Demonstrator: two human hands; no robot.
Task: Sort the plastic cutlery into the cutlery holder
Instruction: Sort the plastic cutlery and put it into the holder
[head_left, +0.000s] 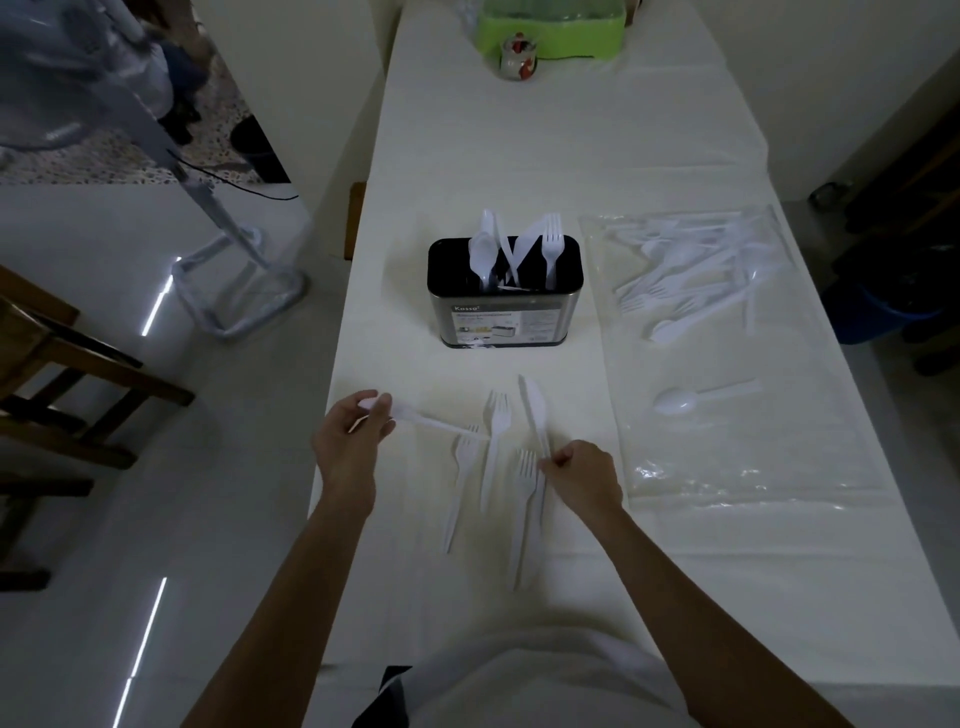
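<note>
**Plastic cutlery: sorting part done**

Left hand (353, 434) pinches a white utensil (431, 422), type unclear. Right hand (584, 475) pinches the knife (532, 410) by its handle. Advice: lift clear of the loose forks (496, 441) and drop handle-first among the knives in the cutlery holder (506, 306), mid-worktop (519, 156). White cover; bagged cutlery (685, 270) and spoon (675, 401) at right; chair (52, 364) at left.

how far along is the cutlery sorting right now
Done: a few white plastic cutlery pieces stand in the black-and-steel cutlery holder. In hand: the left hand holds one white utensil; the right hand pinches a white plastic knife. Left: three white forks by the hands, a lone spoon and the pile on the clear plastic sheet. Most remains.
</note>
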